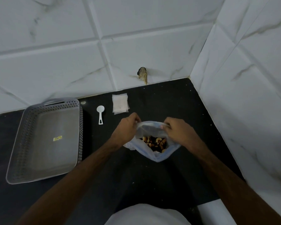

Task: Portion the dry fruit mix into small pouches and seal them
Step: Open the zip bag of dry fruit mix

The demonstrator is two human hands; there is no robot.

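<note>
- Zip bag (154, 153): clear soft plastic w/ blue zip strip along the rim, crumpled, standing on black counter (152, 184) center-right, mouth pulled wide.
- Dry fruit mix (155, 142) inside the bag: pale curved cashews + dark bits, lumpy, sits low in the bag.
- Left hand (128, 125): fingers curled, pinching far-left rim of bag.
- Right hand (175, 127): fingers curled, pinching far-right rim; thumb shows thru the plastic.
- Small pouches (120, 103): flat stack of clear squares, edges fanned slightly, on counter near wall, just beyond left hand.
- Scoop (100, 113): white plastic, round bowl, short handle w/ cut-out end, lies left of pouch stack.
- Basket (23, 151): grey plastic, rectangular, perforated walls, smooth base w/ yellow sticker, far left on counter.
- Wall tiles (55, 62): white glossy marble-look, beveled; chipped hole in one tile behind the pouches.
</note>
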